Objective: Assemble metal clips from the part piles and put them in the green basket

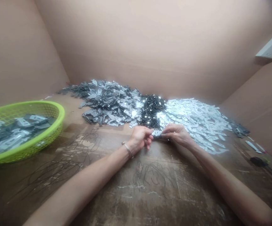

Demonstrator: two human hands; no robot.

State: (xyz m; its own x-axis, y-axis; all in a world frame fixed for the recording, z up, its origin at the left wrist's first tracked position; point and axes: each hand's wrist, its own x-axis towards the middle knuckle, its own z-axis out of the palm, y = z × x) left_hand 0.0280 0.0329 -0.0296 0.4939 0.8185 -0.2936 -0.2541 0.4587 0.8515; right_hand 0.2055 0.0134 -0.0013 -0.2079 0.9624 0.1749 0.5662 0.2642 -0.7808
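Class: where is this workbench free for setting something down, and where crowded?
Bare brown wood lies between the lime-green plastic basket and the left hand, with thin black wires. Crowded: the grey metal stampings heaped beyond it.

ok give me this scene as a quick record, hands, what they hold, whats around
left hand: holding a small grey metal piece, metal bangle on wrist
right hand: holding the same piece from the other side
piles ahead: dark grey metal parts, small black parts, pale silvery parts
left side: lime green basket of grey metal parts
surface: worn wooden bench, thin black strands
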